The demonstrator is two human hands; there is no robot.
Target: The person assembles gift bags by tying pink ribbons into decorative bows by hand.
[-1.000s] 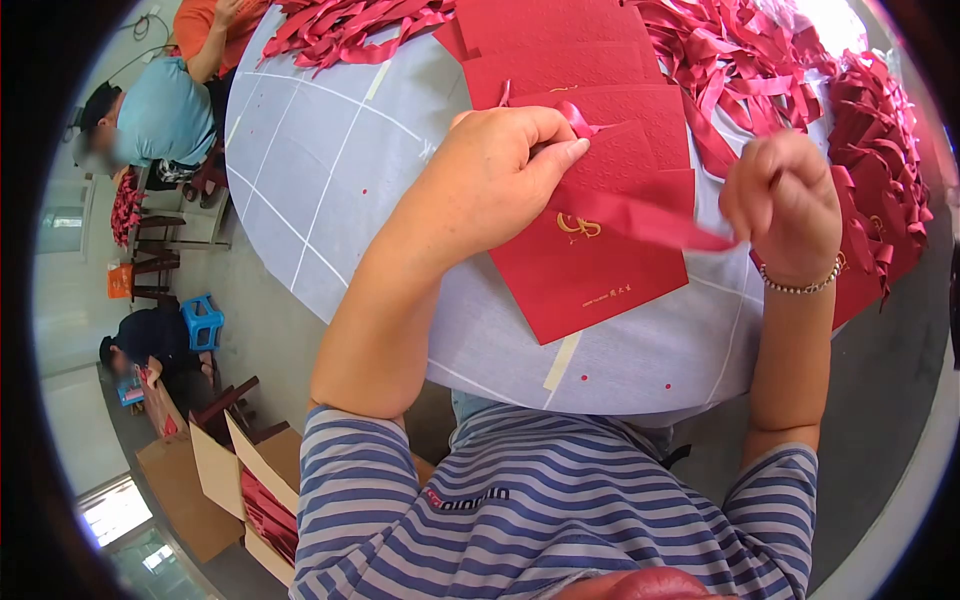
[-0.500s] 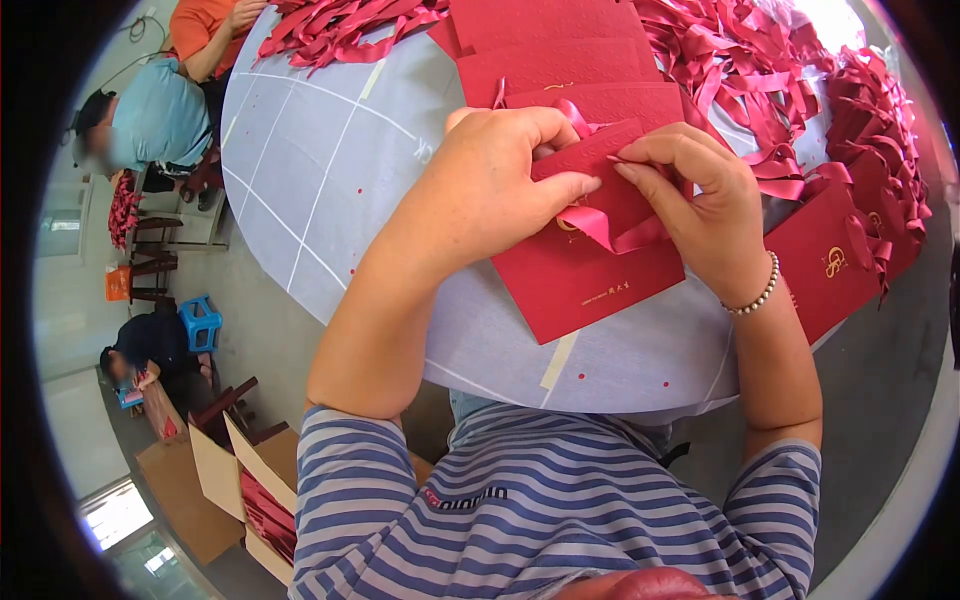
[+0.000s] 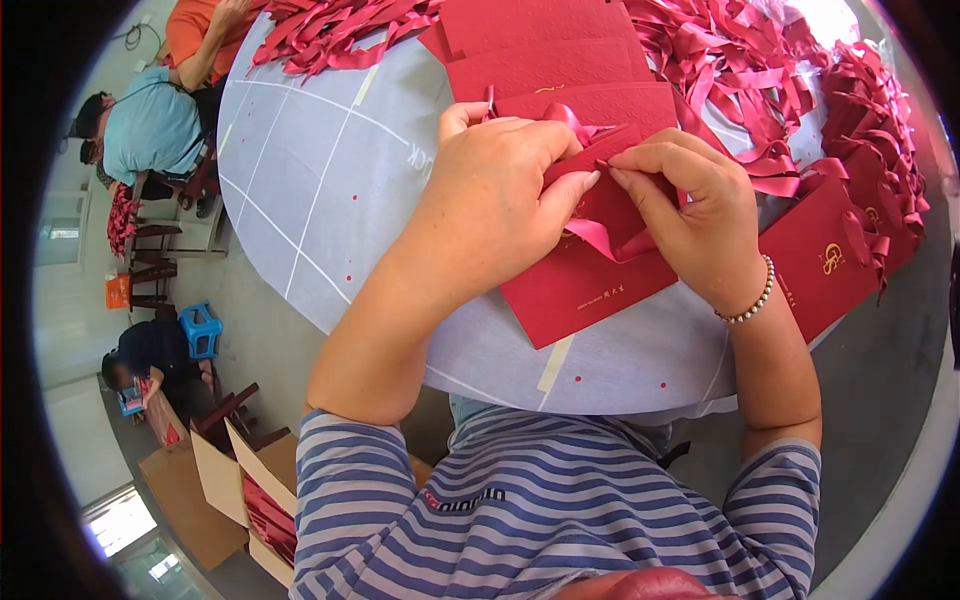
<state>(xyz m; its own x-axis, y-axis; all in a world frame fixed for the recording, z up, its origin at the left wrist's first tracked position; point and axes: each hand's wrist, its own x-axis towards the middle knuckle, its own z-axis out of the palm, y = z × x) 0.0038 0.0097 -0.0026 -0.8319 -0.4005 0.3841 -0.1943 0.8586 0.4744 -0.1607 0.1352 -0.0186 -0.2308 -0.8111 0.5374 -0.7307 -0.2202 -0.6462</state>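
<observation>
A dark red paper gift bag (image 3: 592, 303) with small gold print lies at a slant near the table edge, under both hands. My left hand (image 3: 505, 190) is closed on its upper part, the thumb across the front and the other fingers partly hidden behind. With thumb and forefinger, my right hand (image 3: 700, 205) pinches a short end of red satin ribbon (image 3: 603, 163) close to the left thumb tip. A loop of the same ribbon hangs across the bag's front below the hands. The ribbon's path between the fingers is hidden.
More red bags (image 3: 545, 65) overlap behind my hands. Ribboned bags (image 3: 830, 255) lean at the right, beside heaped ribbons (image 3: 715, 65). A cloth with white lines covers the table (image 3: 300, 190). An open carton (image 3: 265, 500), a blue stool (image 3: 202, 330) and several people are at left.
The right fingertips now hold a small ribbon end against the left thumb tip. My left hand has shifted slightly left, and the bag has turned a little.
</observation>
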